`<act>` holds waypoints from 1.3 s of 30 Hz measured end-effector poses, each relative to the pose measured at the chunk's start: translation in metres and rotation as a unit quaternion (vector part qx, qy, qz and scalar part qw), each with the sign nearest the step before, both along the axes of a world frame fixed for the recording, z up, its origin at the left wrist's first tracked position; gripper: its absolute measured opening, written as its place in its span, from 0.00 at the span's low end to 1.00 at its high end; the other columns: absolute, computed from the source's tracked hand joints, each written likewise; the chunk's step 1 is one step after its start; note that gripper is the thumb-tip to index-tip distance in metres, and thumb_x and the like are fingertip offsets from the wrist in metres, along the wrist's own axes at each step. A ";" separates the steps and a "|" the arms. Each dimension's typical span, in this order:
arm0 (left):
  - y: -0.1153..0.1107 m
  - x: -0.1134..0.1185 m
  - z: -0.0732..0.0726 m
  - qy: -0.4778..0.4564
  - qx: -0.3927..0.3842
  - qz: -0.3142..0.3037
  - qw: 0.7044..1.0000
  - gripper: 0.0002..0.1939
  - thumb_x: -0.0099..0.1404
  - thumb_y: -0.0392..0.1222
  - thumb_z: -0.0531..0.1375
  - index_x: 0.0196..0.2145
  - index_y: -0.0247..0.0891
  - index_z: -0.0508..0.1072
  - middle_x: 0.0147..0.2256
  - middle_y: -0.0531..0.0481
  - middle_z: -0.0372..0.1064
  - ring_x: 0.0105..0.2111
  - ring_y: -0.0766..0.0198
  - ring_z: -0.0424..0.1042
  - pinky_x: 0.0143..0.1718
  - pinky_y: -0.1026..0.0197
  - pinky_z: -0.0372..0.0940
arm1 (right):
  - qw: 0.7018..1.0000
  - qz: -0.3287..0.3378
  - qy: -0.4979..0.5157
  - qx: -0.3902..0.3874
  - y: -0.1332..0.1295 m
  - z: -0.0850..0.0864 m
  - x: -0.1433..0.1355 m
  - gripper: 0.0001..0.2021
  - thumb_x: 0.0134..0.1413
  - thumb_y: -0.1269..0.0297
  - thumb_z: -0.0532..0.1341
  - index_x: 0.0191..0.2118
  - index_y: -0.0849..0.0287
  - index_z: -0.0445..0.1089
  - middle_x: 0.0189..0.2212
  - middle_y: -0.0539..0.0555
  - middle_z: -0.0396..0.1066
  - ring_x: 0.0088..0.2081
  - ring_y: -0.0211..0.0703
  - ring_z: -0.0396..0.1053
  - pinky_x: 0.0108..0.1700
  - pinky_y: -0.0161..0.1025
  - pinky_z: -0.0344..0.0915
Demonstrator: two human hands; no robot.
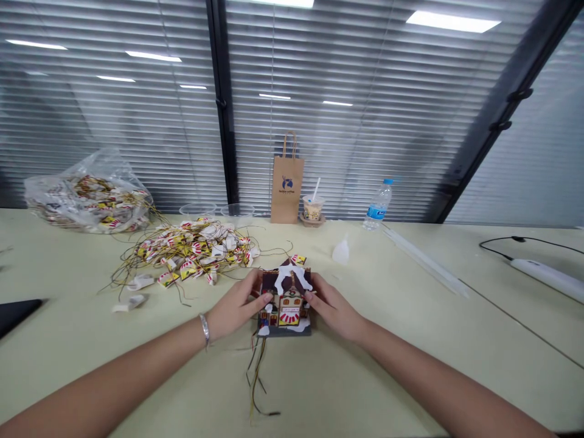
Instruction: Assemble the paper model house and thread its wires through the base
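Note:
A small model house (286, 303) with a brown roof, white snow trim and a red-striped awning stands on the pale green table (410, 340). My left hand (237, 307) grips its left side, fingers on the roof edge; a silver bracelet is on that wrist. My right hand (332, 307) holds its right side. Thin yellow and dark wires (256, 380) trail from under the house toward me.
A heap of small striped pieces with wires (191, 252) lies behind left, and a clear bag (89, 198) of more sits far left. A paper bag (286, 182), a drink cup (313, 208) and a water bottle (378, 205) stand by the window. A white tool with a cable (545, 274) lies right.

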State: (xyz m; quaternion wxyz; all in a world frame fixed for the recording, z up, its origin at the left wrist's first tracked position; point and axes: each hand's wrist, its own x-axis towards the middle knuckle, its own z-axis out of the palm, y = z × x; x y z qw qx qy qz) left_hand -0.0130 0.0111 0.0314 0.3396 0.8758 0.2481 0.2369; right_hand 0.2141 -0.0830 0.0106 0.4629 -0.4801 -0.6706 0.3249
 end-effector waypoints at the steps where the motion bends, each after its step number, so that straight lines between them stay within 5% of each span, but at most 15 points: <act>1: 0.000 0.000 0.000 0.000 -0.001 -0.001 1.000 0.18 0.68 0.57 0.50 0.43 0.39 0.58 0.37 0.47 0.69 0.38 0.55 0.68 0.40 0.53 0.64 | 1.000 0.000 0.000 -0.001 0.000 0.000 0.000 0.27 0.62 0.40 0.51 0.53 0.61 0.60 0.53 0.65 0.66 0.55 0.57 0.64 0.53 0.54 0.65; 25: -0.003 0.001 -0.001 -0.024 -0.030 -0.018 0.999 0.30 0.69 0.62 0.46 0.52 0.33 0.61 0.46 0.39 0.71 0.51 0.48 0.67 0.51 0.49 0.61 | 1.000 0.003 0.017 -0.008 -0.002 -0.001 -0.001 0.27 0.62 0.40 0.52 0.50 0.62 0.62 0.43 0.61 0.69 0.48 0.53 0.66 0.50 0.50 0.63; 39: -0.003 0.000 -0.003 -0.018 0.017 -0.024 0.999 0.30 0.69 0.63 0.44 0.53 0.34 0.61 0.47 0.38 0.71 0.48 0.49 0.69 0.49 0.51 0.62 | 1.000 0.017 -0.005 0.003 -0.004 0.000 -0.001 0.26 0.63 0.42 0.51 0.51 0.62 0.61 0.46 0.61 0.69 0.47 0.52 0.67 0.48 0.46 0.65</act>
